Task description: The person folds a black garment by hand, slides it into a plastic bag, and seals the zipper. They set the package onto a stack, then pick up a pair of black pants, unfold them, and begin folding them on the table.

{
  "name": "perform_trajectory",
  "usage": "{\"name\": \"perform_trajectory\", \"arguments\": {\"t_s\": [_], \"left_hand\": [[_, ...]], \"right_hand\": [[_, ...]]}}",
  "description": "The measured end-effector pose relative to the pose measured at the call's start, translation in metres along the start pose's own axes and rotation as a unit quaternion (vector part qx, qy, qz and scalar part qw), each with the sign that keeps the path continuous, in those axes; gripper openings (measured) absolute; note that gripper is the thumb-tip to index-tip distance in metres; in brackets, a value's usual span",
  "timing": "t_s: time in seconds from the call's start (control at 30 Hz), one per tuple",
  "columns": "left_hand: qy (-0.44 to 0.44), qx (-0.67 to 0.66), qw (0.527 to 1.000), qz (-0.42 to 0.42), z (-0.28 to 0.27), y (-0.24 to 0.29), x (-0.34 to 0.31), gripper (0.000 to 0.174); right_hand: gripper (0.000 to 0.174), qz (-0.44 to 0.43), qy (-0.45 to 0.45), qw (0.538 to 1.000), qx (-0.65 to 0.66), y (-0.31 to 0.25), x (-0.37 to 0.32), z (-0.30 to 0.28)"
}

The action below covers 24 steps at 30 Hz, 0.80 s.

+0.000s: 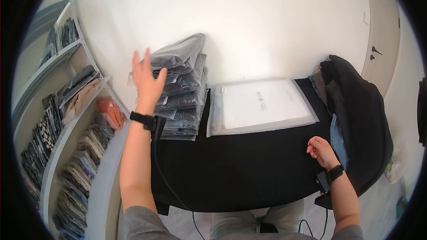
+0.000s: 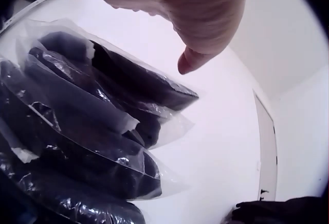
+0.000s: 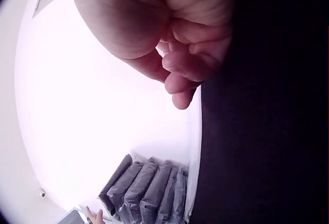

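My left hand [image 1: 148,82] is raised with spread, straight fingers beside the top of a tall stack of dark folded garments in clear plastic bags [image 1: 183,84]. In the left wrist view the thumb [image 2: 193,59] stands out above the topmost bag [image 2: 139,77], and nothing is held. My right hand [image 1: 321,150] hovers over the black table [image 1: 249,164], its fingers loosely curled and holding nothing; the right wrist view shows the bent fingers [image 3: 187,67] close up. Between the hands, near the back edge, lies a flat pile of clear bags with a white printed surface [image 1: 262,104].
Dark clothing [image 1: 356,115] and a piece of blue denim [image 1: 338,140] lie heaped at the table's right end. To the left stand shelves [image 1: 53,160] packed with bagged garments, one bag orange [image 1: 110,113]. Cables [image 1: 171,189] hang from both wrists. A white wall closes off the back.
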<state>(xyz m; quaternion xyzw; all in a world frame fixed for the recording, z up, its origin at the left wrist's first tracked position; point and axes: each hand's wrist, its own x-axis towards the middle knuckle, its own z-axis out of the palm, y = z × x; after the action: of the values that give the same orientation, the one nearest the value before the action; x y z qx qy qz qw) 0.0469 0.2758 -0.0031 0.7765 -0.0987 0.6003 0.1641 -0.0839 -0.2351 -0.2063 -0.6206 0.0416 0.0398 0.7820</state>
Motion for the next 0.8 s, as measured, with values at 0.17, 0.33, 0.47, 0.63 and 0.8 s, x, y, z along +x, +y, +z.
{"name": "perform_trajectory", "arguments": {"t_s": [0.17,0.33,0.47,0.63,0.8], "left_hand": [[-0.366,0.013,0.931,-0.014,0.031,0.016,-0.002,0.075],[-0.073,-0.07,0.993,0.057,0.04,0.031,-0.003,0.045],[-0.025,-0.301,0.947,-0.105,0.02,0.098,-0.037,0.025],[-0.07,-0.448,0.853,-0.259,0.045,0.118,-0.117,0.018],[-0.102,-0.543,0.662,-0.506,0.06,0.127,-0.183,0.017]], "right_hand": [[0.014,-0.001,-0.012,0.999,-0.037,0.003,0.003,-0.002],[0.014,-0.019,-0.029,0.998,-0.06,0.003,0.006,0.0],[0.014,-0.014,-0.027,0.999,-0.042,-0.002,0.0,0.003],[0.013,-0.011,-0.024,0.999,-0.027,0.003,0.003,-0.002],[0.015,-0.007,0.002,0.998,-0.063,0.0,0.005,-0.001]]}}
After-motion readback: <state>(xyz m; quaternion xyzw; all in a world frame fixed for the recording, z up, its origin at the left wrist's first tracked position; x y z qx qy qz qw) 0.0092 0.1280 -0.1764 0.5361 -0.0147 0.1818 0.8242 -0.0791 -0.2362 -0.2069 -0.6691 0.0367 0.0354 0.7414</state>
